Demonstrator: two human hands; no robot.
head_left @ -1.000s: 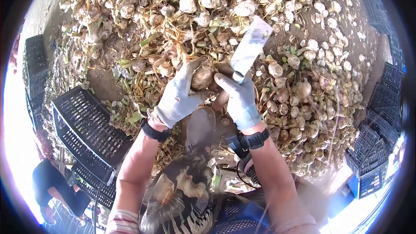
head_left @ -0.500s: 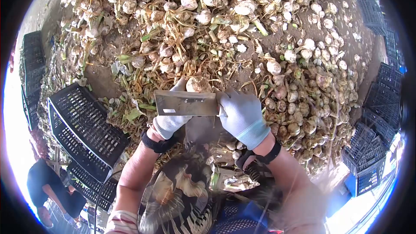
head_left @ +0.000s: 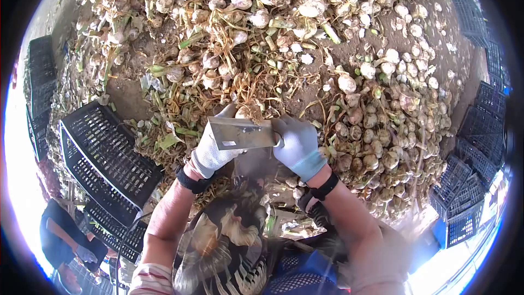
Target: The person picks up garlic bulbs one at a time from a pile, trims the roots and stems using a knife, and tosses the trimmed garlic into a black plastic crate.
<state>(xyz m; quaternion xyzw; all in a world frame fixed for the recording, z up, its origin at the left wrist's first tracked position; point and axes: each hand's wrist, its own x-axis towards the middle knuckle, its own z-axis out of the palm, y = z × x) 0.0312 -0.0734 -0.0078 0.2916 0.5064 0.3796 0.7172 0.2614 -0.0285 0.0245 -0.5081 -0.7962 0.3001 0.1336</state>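
Observation:
My right hand (head_left: pixel 297 145), in a white knitted glove, is closed round the handle end of a cleaver (head_left: pixel 240 135). The broad blade extends leftward, across the front of my left hand (head_left: pixel 210 153). That hand, gloved too, is wrapped about a garlic bulb (head_left: pixel 250 112), whose root side shows above the blade's upper edge. The blade hides the lower part of the bulb and most of the left fingers. Loose garlic (head_left: pixel 210 79) with dry stalks lies on the ground just beyond both hands.
A pile of garlic bulbs (head_left: pixel 376 131) lies to the right, and more cover the ground ahead. Black plastic crates stand at left, the nearest being a slatted crate (head_left: pixel 103 153); stacked crates (head_left: pixel 464 186) line the right. Another person (head_left: pixel 68 235) is at lower left.
My right hand has shifted slightly left and the cleaver has tilted, covering more of the garlic bulb. The person at lower left has changed posture, a gloved hand now showing.

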